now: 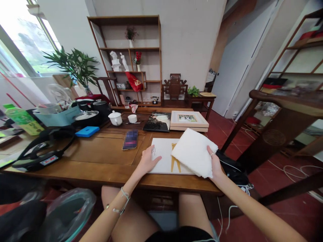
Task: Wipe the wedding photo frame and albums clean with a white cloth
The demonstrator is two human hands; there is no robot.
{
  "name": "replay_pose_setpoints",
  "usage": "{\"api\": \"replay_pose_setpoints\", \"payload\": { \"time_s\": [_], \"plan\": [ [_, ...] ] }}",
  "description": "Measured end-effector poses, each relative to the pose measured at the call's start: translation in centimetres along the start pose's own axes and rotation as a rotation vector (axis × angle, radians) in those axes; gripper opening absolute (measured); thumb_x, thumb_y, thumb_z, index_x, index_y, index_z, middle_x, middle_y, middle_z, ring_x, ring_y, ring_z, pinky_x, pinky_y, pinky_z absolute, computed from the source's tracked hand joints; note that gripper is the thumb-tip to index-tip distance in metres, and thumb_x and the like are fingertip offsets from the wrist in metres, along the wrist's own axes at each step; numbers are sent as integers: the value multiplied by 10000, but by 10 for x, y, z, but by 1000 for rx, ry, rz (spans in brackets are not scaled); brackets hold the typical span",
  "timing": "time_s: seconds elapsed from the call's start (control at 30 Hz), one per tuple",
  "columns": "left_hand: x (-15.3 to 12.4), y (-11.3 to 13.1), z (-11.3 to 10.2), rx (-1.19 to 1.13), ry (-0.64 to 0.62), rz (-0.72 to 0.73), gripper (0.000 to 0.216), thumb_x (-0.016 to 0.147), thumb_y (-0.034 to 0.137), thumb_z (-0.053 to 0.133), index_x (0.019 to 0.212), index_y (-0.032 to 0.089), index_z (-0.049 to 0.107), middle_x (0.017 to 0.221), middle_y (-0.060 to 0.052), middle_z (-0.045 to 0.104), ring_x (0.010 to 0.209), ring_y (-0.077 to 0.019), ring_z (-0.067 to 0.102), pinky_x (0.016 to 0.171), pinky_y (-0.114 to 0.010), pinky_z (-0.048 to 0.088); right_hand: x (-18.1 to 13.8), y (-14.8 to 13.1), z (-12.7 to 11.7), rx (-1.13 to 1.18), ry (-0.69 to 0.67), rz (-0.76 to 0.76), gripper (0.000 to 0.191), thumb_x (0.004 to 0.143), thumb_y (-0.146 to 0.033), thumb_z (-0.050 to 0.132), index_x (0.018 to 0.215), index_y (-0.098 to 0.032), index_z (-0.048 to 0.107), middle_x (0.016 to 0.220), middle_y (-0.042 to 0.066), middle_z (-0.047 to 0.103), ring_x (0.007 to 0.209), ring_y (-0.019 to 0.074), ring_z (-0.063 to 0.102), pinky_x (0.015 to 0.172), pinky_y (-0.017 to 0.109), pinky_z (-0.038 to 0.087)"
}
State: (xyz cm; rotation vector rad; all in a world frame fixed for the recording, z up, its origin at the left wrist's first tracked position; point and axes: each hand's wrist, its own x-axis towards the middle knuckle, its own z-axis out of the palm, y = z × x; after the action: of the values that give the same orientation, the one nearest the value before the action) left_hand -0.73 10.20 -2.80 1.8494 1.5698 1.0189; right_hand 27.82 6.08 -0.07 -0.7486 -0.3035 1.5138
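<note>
A flat white book (164, 156) with small print and a yellow figure on its cover lies at the table's front edge. My left hand (148, 159) grips its left edge, thumb resting on the cover. In my right hand (215, 163), a white folded cloth (193, 151) with ragged edges is pinched at its right side. The cloth is tilted above the book and hides much of the cover's right half. Some fingers of my right hand are out of sight behind the cloth.
Behind the book are a dark picture panel (157, 121) and a framed photo (189, 119). A phone (130, 139), blue box (87, 131), lidded white cup (115, 118) and black headset (47, 151) stand on the wooden table (101, 151). A chair (272, 134) is at right.
</note>
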Motion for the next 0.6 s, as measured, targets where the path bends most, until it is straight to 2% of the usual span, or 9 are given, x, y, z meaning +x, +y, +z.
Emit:
{"api": "replay_pose_setpoints", "payload": {
  "time_s": [0.17,0.3,0.37,0.47,0.6],
  "plan": [
    [-3,-1,3,128,-47,48,628,746,416,624,1297,158,466,1381,-168,454,1311,-370,323,1074,-494,229,3,-6,-3,13,12,44,323,911,-308,478,1131,-121,625,921,90,740,916,252,690,875,421,538],
    [-1,1,2,241,-106,86,599,801,402,566,1323,136,440,1494,-203,265,1365,-405,196,1074,-547,199,11,-16,6,3,36,37,297,911,-248,477,1138,-109,609,911,83,742,870,242,702,865,416,542],
    [1,3,1,258,-141,135,576,820,369,544,1330,126,432,1516,-205,209,1382,-388,168,1088,-543,191,17,-20,13,10,61,38,300,921,-239,452,1138,-96,602,885,81,744,847,237,706,861,410,544],
    [6,3,0,239,-175,230,501,850,321,502,1314,137,452,1505,-185,254,1398,-332,188,1117,-505,192,27,-18,19,25,68,25,305,928,-248,433,1125,-86,600,854,82,746,832,230,709,849,390,550],
    [10,0,2,226,-181,351,430,894,316,438,1294,164,482,1493,-143,320,1417,-269,201,1148,-453,195,40,-13,14,9,-12,42,310,921,-271,454,1121,-85,601,873,90,744,848,234,706,824,389,559]
  ]
}}
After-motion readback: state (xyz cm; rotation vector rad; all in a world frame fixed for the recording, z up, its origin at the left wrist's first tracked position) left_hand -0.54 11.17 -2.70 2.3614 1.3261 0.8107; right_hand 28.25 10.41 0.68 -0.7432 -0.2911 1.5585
